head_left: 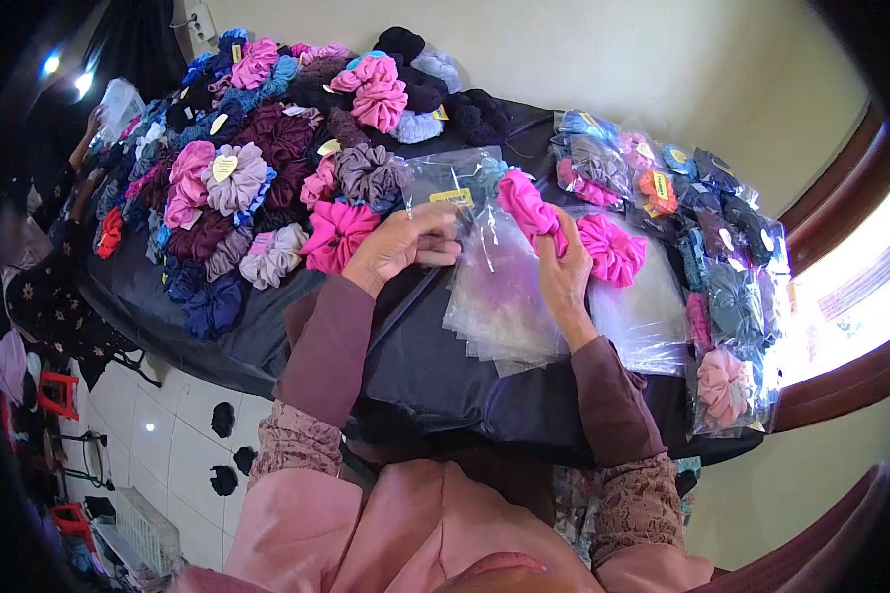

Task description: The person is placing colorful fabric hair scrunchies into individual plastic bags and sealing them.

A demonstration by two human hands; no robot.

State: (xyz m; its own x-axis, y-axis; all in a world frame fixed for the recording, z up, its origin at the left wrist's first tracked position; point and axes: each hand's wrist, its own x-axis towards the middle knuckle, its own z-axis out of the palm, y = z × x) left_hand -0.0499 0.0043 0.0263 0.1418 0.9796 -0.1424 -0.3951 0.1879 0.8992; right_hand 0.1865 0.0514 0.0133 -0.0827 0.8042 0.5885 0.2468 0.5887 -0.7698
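Observation:
My right hand (567, 270) grips a hot pink fabric scrunchie (525, 204) between thumb and fingers, above a stack of clear plastic bags (500, 304). Just right of that hand, another hot pink scrunchie (612, 250) lies on more clear bags (641, 326). My left hand (415, 241), a little blurred, hovers at the left edge of the bags with its fingers loosely curled and nothing seen in them. Beyond my hands lies a clear bag with a yellow label (452, 198) and a teal scrunchie (487, 176). A bright pink scrunchie (340, 236) rests left of my left hand.
A large heap of scrunchies (274, 141) covers the left of the black-covered table (445, 393). Bagged scrunchies (734, 296) line the right side by a wooden window frame (831, 404). At the far left another person's hand (95, 122) holds a clear bag (120, 107).

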